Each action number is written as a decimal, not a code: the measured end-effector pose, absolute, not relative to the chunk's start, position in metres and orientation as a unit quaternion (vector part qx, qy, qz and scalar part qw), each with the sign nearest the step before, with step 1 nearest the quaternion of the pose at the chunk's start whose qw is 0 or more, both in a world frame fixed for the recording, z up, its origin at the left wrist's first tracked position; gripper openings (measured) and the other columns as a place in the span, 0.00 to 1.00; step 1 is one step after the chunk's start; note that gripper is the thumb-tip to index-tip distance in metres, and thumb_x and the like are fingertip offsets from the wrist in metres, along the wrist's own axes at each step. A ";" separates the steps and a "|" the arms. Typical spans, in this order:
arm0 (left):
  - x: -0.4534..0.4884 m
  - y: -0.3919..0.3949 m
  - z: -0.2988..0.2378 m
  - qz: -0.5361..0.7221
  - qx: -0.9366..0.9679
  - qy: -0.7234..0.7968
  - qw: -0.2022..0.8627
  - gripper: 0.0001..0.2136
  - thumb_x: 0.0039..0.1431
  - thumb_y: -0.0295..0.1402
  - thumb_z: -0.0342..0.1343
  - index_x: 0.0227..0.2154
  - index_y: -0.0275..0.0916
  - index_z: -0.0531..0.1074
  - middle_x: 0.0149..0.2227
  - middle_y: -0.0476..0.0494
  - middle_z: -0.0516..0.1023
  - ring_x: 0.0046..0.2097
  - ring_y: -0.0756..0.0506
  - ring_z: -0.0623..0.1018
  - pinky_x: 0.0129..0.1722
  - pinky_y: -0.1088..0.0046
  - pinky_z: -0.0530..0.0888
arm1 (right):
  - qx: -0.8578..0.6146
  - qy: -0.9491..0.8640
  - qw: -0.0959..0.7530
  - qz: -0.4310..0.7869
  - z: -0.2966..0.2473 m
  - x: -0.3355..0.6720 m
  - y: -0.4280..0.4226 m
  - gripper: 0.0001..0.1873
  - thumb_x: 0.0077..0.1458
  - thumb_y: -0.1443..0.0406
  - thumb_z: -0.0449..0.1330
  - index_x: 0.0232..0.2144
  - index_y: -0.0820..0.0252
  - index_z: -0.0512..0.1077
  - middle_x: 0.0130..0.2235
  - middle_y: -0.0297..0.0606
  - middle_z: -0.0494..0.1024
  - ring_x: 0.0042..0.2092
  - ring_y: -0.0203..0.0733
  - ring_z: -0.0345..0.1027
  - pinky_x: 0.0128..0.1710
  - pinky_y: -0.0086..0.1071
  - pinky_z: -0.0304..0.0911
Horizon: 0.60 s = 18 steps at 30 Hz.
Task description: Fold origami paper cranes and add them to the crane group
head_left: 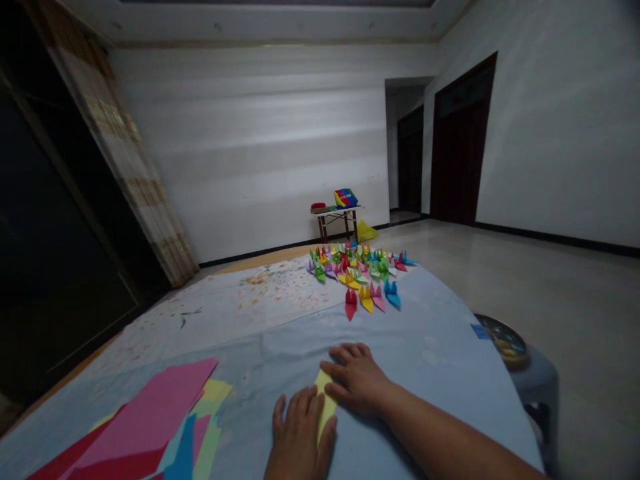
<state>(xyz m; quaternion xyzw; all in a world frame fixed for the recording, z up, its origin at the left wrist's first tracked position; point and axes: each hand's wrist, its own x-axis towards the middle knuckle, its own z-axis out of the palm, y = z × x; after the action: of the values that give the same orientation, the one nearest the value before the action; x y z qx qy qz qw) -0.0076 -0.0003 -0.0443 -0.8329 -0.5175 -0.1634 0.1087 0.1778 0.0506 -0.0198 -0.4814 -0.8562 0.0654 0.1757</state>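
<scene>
A narrow folded strip of pale yellow paper lies on the cloth-covered table between my two hands. My left hand rests along its left side, fingers stretched out, with the index finger and thumb at the paper's edge. My right hand lies flat over its right side, fingers spread and the thumb touching the paper. Parts of the strip are hidden under my fingers. Left of my hands is a loose pile of coloured paper sheets, with a pink sheet on top. Beyond my hands stand many folded paper cranes, among them a red crane and a blue crane.
The table wears a light blue cloth and a floral white cloth. At the right stands a grey stool with a round container on it. Behind the table, a small side table holds a colourful box.
</scene>
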 end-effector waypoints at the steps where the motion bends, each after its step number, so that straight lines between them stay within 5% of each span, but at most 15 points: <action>1: -0.008 0.001 -0.046 -0.166 -0.837 -0.510 0.114 0.17 0.60 0.41 0.43 0.48 0.43 0.67 0.50 0.41 0.71 0.53 0.42 0.67 0.54 0.51 0.58 | -0.484 -0.855 0.176 0.066 -0.020 0.178 0.051 0.24 0.55 0.49 0.45 0.54 0.41 0.58 0.57 0.37 0.61 0.56 0.53 0.49 0.51 0.48 0.41; 18: 0.002 -0.013 -0.027 -0.162 -0.835 -0.512 0.119 0.15 0.61 0.37 0.42 0.49 0.42 0.64 0.49 0.43 0.71 0.52 0.44 0.67 0.53 0.56 0.59 | -0.486 -0.848 0.198 0.076 -0.016 0.179 0.045 0.23 0.55 0.50 0.46 0.53 0.44 0.60 0.56 0.37 0.62 0.56 0.52 0.49 0.52 0.49 0.39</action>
<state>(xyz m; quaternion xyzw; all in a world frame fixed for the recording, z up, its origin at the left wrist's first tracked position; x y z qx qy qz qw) 0.0018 -0.0129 -0.0269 -0.8354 -0.5117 -0.1621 0.1188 0.1790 0.0453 -0.0160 -0.4856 -0.8480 0.0762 0.1981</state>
